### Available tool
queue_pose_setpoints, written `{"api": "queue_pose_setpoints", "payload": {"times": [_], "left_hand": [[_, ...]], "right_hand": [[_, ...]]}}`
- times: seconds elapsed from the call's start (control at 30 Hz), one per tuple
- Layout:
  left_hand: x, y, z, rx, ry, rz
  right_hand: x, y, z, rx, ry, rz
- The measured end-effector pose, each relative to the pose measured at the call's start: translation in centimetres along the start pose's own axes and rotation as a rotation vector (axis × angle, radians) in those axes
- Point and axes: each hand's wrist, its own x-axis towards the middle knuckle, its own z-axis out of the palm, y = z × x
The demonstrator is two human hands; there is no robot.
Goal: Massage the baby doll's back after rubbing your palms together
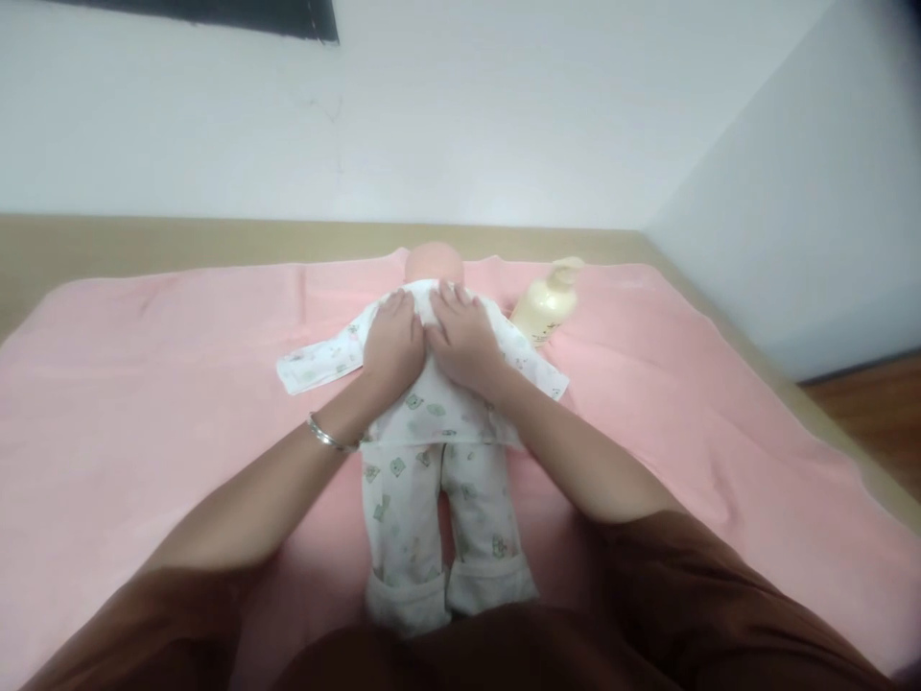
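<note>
white patterned cloth covers the doll [447,413], which lies lengthwise in the middle of the scene, its bare head [434,261] at the far end and the rolled cuffs of its trousers [403,518] at the near end. both hands rest palm down on the upper part of its top, just below the head. the left hand [394,345] lies on the left half, its fingers pointing to the far side and set close together; the right hand [466,341] lies on the right half, its fingers slightly spread and angled to the far left. the two sit side by side, thumbs near each other at the midline; neither is clamped on anything, each being laid out flat. the forearms come in from the near left and near right corners, slanting inward, with brown sleeves [691,576] at the elbows and a silver bracelet [325,434] at the left wrist. a cream pump bottle [547,302] is at the far right, beside the doll's right-side sleeve; whether it stands or lies i cannot tell. pink cloth [179,413] spreads underneath.
</note>
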Motion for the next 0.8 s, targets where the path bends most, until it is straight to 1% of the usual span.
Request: {"api": "queue_pose_setpoints", "payload": {"times": [0.1, 0.2, 0.27, 0.33, 0.4, 0.53, 0.6, 0.7, 0.8], "left_hand": [[-1.4, 1.7, -0.2, 0.134, 0.017, 0.088], [-2.3, 2.6, -0.3, 0.125, 0.008, 0.167], [-1.9, 2.3, -0.4, 0.066, -0.031, 0.143], [-0.8, 1.4, -0.5, 0.008, -0.068, 0.061], [0.4, 0.4, -0.6, -0.025, -0.092, 0.0], [1.5, -0.8, -0.8, -0.02, -0.11, 0.028], [1.4, -0.7, -0.7, 0.013, -0.099, 0.059], [0.6, 0.0, -0.5, 0.057, -0.072, 0.086], [-0.4, 1.0, -0.3, 0.046, -0.041, 0.118]], "right_hand": [[1.2, 1.2, -0.3, 0.012, 0.001, 0.095], [1.3, 1.3, -0.3, -0.001, 0.014, 0.105], [0.9, 0.9, -0.2, -0.027, 0.037, 0.103], [0.0, 0.2, -0.1, -0.065, 0.062, 0.096], [-1.1, -0.7, 0.0, -0.115, 0.08, 0.047], [-2.4, -1.7, 0.1, -0.165, 0.08, -0.075], [-1.9, -1.3, 0.0, -0.132, 0.058, -0.072], [-0.2, 0.1, -0.2, -0.049, 0.018, -0.029], [1.2, 1.4, -0.4, 0.004, -0.005, 0.021]]}}
